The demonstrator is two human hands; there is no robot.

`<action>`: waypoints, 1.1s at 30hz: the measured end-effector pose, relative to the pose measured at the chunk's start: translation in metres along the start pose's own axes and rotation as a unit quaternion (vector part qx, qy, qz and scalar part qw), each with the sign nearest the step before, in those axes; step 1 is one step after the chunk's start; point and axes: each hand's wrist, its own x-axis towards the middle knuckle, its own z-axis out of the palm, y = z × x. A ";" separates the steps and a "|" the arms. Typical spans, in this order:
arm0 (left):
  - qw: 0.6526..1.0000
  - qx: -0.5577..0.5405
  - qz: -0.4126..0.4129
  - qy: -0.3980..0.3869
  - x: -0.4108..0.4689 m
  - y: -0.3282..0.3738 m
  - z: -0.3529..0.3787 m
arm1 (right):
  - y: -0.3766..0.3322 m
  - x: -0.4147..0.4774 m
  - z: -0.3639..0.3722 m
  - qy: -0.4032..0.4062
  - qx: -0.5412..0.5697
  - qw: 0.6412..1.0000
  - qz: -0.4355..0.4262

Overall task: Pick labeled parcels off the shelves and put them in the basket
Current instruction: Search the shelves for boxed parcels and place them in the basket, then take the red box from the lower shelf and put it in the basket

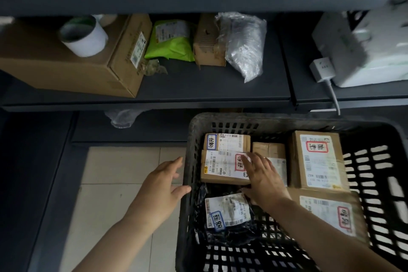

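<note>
My left hand (161, 185) is hovering just outside the left wall of the black basket (191, 130), fingers straight and loosely together, thumb spread out with its tip reaching the wall; my right hand (263, 180) is lying inside the basket, fingers straight and spread over the top of the red-labelled box (218, 168), thumb reaching down past its near edge toward the black bag parcel (227, 212); neither hand is pinching anything.

The red-labelled box is sitting close to the basket's left wall, touching the blue-labelled box (227, 142) behind it; a small plain box (268, 149) is wedging in just beside my fingertips; a tall box (315, 159) is standing against the right half, and a flat parcel (326, 212) is lying near it, under my forearm; I am counting six parcels in the basket, three with red-framed labels and two with blue; the bare mesh floor is showing along the near side.

Above, the shelf (198, 88) is keeping a bare strip along its front edge; on it I am counting one large carton (66, 66) with a white roll (82, 37) on top, one green bag (170, 46), one small carton (207, 48) and one clear plastic bag (242, 44), all packed side by side toward the back; pale floor tiles (119, 172) are lying open to the left of the basket.
</note>
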 end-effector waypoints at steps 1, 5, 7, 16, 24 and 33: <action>1.000 0.010 0.002 0.000 -0.006 0.005 -0.007 | -0.002 -0.007 -0.010 -0.005 -0.007 1.000 -0.004; 0.997 0.064 0.028 0.017 -0.039 0.030 -0.046 | -0.012 -0.040 -0.069 -0.008 -0.030 0.999 -0.011; 0.994 0.090 0.043 0.046 -0.063 0.043 -0.071 | -0.020 -0.059 -0.101 0.026 -0.056 0.998 -0.021; 0.964 0.139 -0.025 0.226 -0.225 0.079 -0.186 | -0.132 -0.159 -0.263 0.077 -0.047 0.981 -0.173; 0.882 0.279 -0.131 0.357 -0.460 0.059 -0.238 | -0.277 -0.288 -0.363 0.191 -0.123 0.883 -0.411; 0.761 0.241 -0.386 0.463 -0.812 0.015 -0.217 | -0.490 -0.486 -0.362 0.218 -0.184 0.740 -0.609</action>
